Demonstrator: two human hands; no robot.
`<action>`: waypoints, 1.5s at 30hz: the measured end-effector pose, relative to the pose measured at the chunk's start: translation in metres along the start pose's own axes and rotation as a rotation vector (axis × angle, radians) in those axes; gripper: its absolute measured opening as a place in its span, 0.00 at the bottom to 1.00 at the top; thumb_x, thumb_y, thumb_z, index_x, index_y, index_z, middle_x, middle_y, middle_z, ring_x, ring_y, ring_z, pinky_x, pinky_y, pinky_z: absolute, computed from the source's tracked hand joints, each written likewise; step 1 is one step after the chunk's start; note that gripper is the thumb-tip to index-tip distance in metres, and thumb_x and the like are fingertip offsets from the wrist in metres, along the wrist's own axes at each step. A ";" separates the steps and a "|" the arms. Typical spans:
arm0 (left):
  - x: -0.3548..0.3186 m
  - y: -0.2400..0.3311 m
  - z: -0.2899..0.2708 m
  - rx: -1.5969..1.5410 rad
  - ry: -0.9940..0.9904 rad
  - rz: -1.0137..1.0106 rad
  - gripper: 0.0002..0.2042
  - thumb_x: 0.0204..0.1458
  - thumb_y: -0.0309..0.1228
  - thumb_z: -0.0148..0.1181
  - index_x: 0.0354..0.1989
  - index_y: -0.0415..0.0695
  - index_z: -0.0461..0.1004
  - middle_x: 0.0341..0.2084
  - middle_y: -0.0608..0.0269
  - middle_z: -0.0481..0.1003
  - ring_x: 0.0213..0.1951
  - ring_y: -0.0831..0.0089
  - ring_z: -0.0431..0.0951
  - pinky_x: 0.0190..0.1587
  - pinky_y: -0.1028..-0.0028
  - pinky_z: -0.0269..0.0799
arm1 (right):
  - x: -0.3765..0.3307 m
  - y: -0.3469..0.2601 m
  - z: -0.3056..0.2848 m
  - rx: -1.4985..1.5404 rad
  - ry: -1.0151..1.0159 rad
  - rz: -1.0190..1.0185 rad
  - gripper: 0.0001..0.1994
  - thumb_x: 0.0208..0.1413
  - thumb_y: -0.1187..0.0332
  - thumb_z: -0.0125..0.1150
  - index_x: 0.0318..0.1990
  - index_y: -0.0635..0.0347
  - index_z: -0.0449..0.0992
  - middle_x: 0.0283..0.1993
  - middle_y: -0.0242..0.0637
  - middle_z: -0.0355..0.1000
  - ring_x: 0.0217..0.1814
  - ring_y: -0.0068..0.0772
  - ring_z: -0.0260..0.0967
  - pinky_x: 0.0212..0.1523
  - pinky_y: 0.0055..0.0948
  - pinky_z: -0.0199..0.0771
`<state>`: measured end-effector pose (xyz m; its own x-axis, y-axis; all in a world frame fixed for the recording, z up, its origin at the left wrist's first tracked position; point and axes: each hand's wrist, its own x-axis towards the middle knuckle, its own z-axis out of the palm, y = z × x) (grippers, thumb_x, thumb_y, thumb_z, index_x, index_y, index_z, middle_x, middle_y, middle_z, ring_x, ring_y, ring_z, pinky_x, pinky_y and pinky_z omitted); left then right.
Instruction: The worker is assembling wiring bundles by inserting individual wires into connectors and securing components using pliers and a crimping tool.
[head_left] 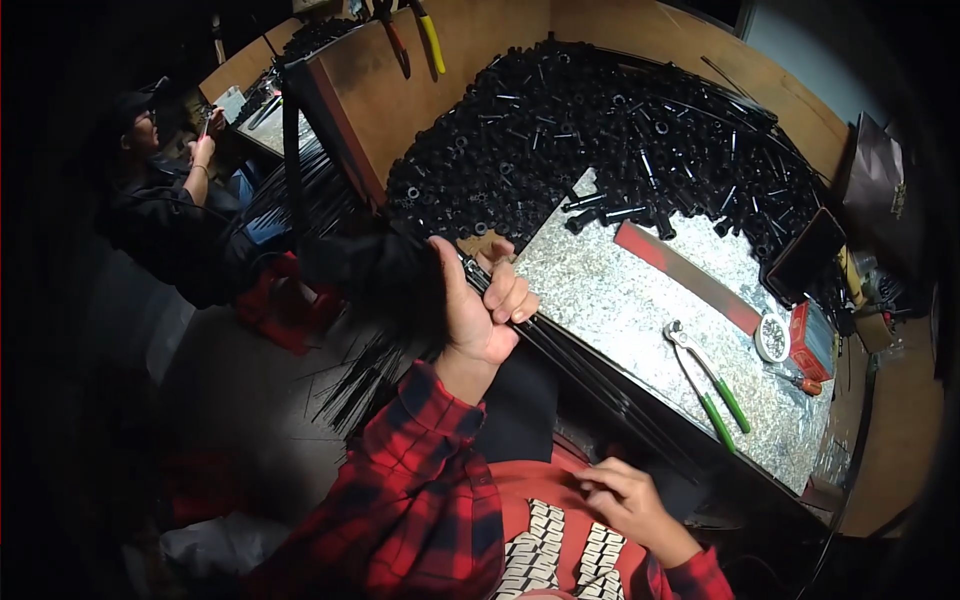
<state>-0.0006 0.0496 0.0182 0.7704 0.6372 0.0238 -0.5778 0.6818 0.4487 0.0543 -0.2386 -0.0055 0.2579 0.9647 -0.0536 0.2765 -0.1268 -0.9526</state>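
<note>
My left hand [485, 305] is closed around a bundle of thin black rods [590, 375] near one end, where the bundle fans into a dark blurred tuft [375, 275]. The rods run down and to the right along the front edge of the workbench [620, 290]. My right hand [625, 500] rests low against my red shirt, fingers pinched on the far end of the rods; the grip itself is hard to see. Both sleeves are red-and-black plaid.
A big heap of short black tubes [600, 130] covers the back of the bench. Green-handled pliers [710, 385], a red flat bar [690, 275], a small round tin [772, 337] and a red box [810, 340] lie on the speckled top. Another person [170, 200] sits at the left.
</note>
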 end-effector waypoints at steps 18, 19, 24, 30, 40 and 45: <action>-0.065 -0.064 0.023 0.891 -0.630 -0.573 0.26 0.59 0.51 0.45 0.41 0.35 0.71 0.22 0.67 0.72 0.27 0.84 0.71 0.31 0.83 0.68 | 0.020 -0.052 -0.094 -0.340 0.233 -0.174 0.06 0.44 0.71 0.66 0.26 0.65 0.77 0.25 0.38 0.73 0.28 0.33 0.71 0.30 0.29 0.71; -0.055 -0.061 0.029 0.900 -0.593 -0.407 0.22 0.59 0.46 0.49 0.44 0.34 0.69 0.25 0.69 0.70 0.29 0.86 0.69 0.33 0.83 0.66 | 0.029 -0.046 -0.081 -0.328 0.174 -0.150 0.08 0.44 0.70 0.67 0.26 0.65 0.76 0.25 0.38 0.73 0.27 0.33 0.71 0.30 0.29 0.72; -0.032 -0.029 0.106 0.655 -0.656 -0.057 0.35 0.49 0.38 0.65 0.61 0.42 0.52 0.39 0.61 0.67 0.42 0.79 0.69 0.47 0.76 0.66 | 0.045 -0.002 -0.045 -0.188 -0.052 0.013 0.09 0.45 0.69 0.67 0.27 0.64 0.73 0.23 0.37 0.70 0.24 0.34 0.67 0.26 0.32 0.68; -0.017 -0.022 0.119 0.548 -0.673 -0.170 0.19 0.47 0.24 0.66 0.46 0.41 0.67 0.34 0.67 0.72 0.38 0.82 0.73 0.41 0.80 0.70 | 0.052 -0.002 -0.045 -0.239 -0.197 0.124 0.10 0.46 0.69 0.68 0.32 0.65 0.76 0.29 0.36 0.72 0.30 0.28 0.71 0.32 0.26 0.71; -0.019 -0.026 0.130 0.554 -0.826 -0.142 0.04 0.50 0.24 0.63 0.33 0.38 0.74 0.27 0.67 0.75 0.31 0.83 0.75 0.35 0.82 0.71 | 0.049 -0.095 -0.093 0.304 0.200 -0.114 0.34 0.43 0.64 0.72 0.56 0.71 0.64 0.61 0.51 0.59 0.62 0.41 0.59 0.61 0.34 0.58; -0.010 -0.025 0.120 0.599 -0.850 -0.142 0.04 0.51 0.23 0.62 0.32 0.37 0.73 0.29 0.67 0.74 0.33 0.82 0.74 0.35 0.80 0.71 | 0.052 -0.078 -0.095 0.213 0.326 -0.187 0.15 0.44 0.69 0.71 0.39 0.68 0.78 0.42 0.38 0.73 0.44 0.28 0.68 0.46 0.27 0.66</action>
<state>0.0381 -0.0169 0.1138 0.8905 -0.0548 0.4518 -0.4181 0.2933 0.8597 0.1338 -0.2003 0.0940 0.5101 0.8387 0.1907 0.1575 0.1269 -0.9793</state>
